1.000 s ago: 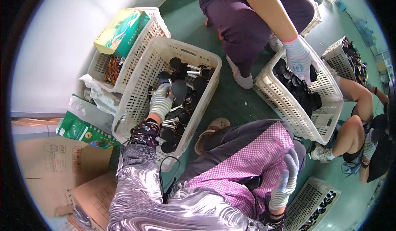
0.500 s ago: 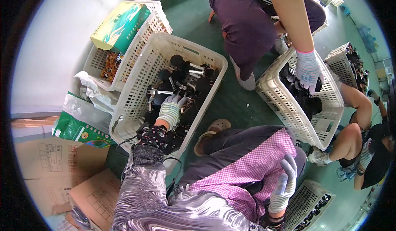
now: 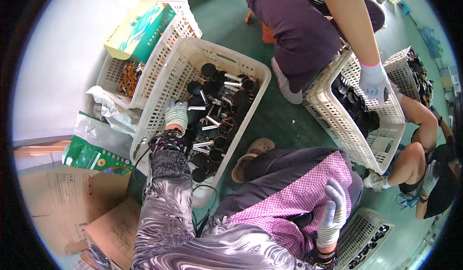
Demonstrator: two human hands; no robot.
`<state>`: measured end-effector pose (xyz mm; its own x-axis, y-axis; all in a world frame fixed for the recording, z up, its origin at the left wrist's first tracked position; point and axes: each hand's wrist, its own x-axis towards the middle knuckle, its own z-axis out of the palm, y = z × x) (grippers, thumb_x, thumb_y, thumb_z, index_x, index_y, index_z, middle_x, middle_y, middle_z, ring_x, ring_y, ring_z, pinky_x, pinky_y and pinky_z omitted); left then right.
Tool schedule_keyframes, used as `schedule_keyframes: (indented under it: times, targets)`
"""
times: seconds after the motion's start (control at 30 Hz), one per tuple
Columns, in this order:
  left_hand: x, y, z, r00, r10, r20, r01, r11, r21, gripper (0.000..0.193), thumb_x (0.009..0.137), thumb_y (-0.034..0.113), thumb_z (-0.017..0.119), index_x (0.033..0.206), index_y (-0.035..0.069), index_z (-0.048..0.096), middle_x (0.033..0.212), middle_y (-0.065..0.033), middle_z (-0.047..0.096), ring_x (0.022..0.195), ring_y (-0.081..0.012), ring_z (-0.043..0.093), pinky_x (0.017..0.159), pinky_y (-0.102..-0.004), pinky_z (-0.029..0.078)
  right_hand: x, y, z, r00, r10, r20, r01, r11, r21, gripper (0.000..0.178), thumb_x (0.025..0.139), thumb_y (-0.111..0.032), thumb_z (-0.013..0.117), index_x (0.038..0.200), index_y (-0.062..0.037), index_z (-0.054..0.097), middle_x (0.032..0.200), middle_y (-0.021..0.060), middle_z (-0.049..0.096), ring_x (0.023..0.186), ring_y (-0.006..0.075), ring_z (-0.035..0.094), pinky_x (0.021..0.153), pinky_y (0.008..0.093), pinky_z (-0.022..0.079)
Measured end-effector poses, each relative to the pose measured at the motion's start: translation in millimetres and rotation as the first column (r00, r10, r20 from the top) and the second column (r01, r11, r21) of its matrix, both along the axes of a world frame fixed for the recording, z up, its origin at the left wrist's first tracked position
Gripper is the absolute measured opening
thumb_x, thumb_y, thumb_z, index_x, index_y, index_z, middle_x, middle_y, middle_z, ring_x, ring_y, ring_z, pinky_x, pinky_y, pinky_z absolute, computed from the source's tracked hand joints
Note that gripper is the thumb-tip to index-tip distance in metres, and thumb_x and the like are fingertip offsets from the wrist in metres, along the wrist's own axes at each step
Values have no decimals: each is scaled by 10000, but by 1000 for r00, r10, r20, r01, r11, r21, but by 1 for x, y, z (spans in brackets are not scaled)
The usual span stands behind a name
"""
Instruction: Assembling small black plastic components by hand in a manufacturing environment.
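Black round parts (image 3: 209,70) with silver stems lie heaped in a white perforated crate (image 3: 163,92), just left of frame centre. Lower right, the right hand (image 3: 330,224) is beside pink checked cloth (image 3: 299,193), thumb and fingers apart. Inside the crate, the left hand (image 3: 176,116) sits beside the parts; I cannot tell whether its fingers grip anything. Lower left, 1 brown carton (image 3: 67,195) bears small printing. Green floor (image 3: 282,125) separates the crate's right edge from another crate (image 3: 333,123), upper right, holding black pieces (image 3: 354,113) under a co-worker's hand (image 3: 374,82).
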<state>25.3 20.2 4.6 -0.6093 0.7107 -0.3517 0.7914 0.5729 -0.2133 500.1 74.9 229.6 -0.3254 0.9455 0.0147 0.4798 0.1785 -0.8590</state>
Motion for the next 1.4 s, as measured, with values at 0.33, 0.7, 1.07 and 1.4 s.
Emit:
schedule_keyframes:
  times: [0.33,0.7,1.07,1.4]
  targets:
    - [30,-5,28,944,-200,-261,320,745,585,301,700,148,654,1001,149,642,927,-97,631,1053,-332,513,1013,-481,296,1,-5,-5,998,-56,-10,55,998,-39,311,919,-269,494,1011,-1,621,1108,167,589,1042,279,550,921,364,410]
    - [63,49,25,321,-59,945,-943,68,325,408,803,105,650,1181,-6,543,1054,-78,586,885,-151,540,806,-276,435,2,-8,-4,997,-60,-52,56,997,-61,302,912,-261,498,1001,0,623,1090,160,596,1014,267,560,883,348,429]
    - [37,86,12,184,-38,982,-983,-12,184,337,780,90,637,1111,34,608,1017,-82,635,908,-188,585,822,-282,430,4,-7,-9,997,-72,12,73,995,-69,296,906,-248,498,987,9,620,1070,160,601,999,263,565,889,345,422]
    - [-13,95,-4,497,214,841,-833,390,393,416,837,266,549,1161,5,565,1085,-127,625,947,-234,581,831,-309,420,-3,-1,-8,997,-75,-1,75,994,-83,263,898,-192,489,976,23,619,1068,163,601,982,251,575,859,331,453]
